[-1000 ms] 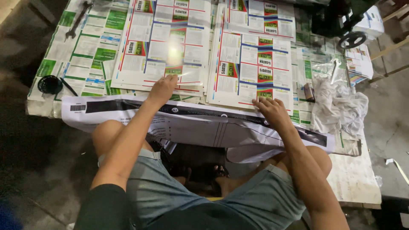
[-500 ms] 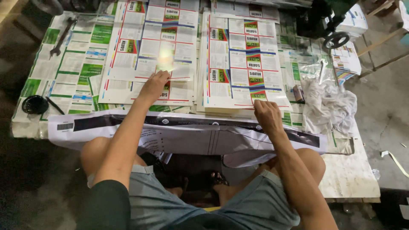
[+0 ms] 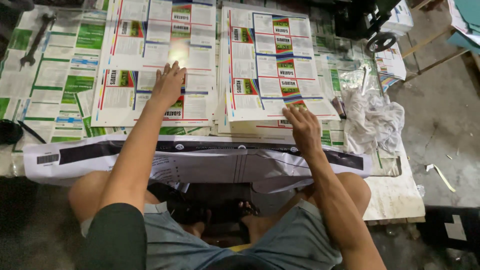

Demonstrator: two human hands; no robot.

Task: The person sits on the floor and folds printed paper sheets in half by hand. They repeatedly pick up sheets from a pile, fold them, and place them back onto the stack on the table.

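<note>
Two stacks of glossy printed label sheets lie side by side on the low table. My left hand (image 3: 167, 82) rests flat, fingers spread, on the left stack (image 3: 150, 55). My right hand (image 3: 302, 127) presses down on the near corner of the right stack (image 3: 272, 65), whose top sheet sits slightly skewed over the ones below. A large white sheet with a black stripe (image 3: 210, 157) drapes over the table's near edge and across my knees.
A crumpled white cloth (image 3: 372, 120) lies to the right of the stacks, beside a clear plastic bag (image 3: 357, 80). A wrench (image 3: 35, 42) sits at the far left, a black round dish (image 3: 7, 131) at the left edge. Dark machinery with a wheel (image 3: 377, 40) stands top right.
My left hand slid farther up the left stack and spread flat. My right hand stayed at the near corner of the right stack. The camera view tilted closer over the table.
</note>
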